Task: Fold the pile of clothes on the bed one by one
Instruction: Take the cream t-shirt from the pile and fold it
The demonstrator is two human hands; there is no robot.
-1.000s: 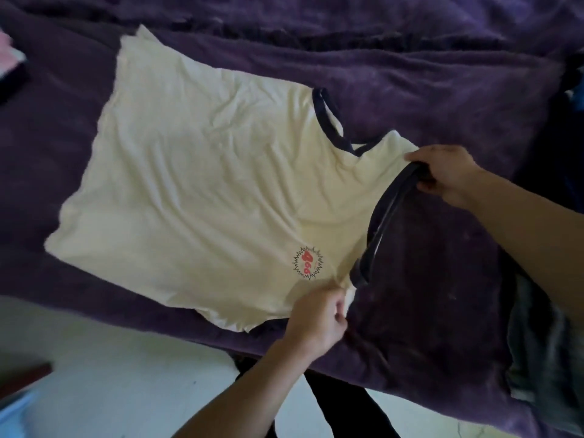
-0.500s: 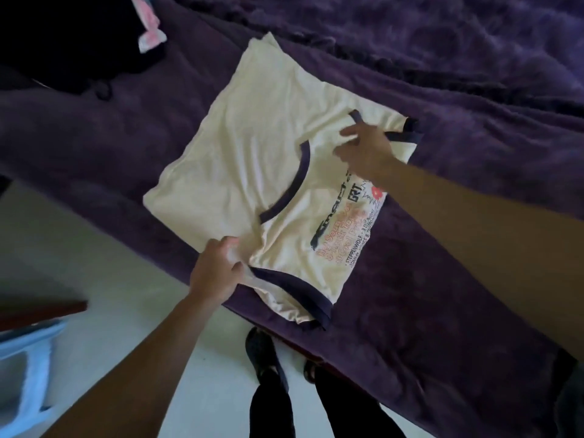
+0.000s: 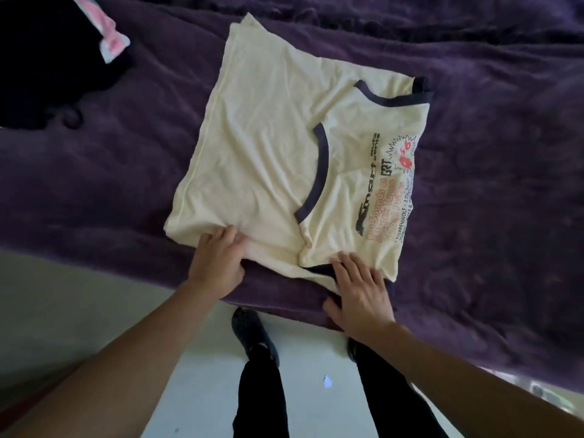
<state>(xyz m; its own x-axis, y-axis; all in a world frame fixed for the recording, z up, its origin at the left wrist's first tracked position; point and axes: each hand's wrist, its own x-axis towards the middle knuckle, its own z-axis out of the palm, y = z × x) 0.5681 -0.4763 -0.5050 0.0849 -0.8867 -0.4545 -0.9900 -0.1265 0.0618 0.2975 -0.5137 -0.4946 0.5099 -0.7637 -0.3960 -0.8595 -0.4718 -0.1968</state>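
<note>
A cream T-shirt (image 3: 265,147) with dark navy trim lies on the purple bed cover (image 3: 489,184). Its right part is folded over, so the printed front with red and black lettering faces up. My left hand (image 3: 218,263) rests at the shirt's near edge with fingers curled into the fabric. My right hand (image 3: 360,289) lies flat with spread fingers on the near right corner, over the navy sleeve band.
A heap of black cloth with a pink and white piece (image 3: 50,55) sits at the far left of the bed. The bed's near edge runs just below my hands. My legs and dark shoes (image 3: 252,336) stand on the pale floor.
The shirt's top part has been folded over, bringing the print up. My right hand came from the far collar edge down to the near corner. My left hand stayed at the near edge.
</note>
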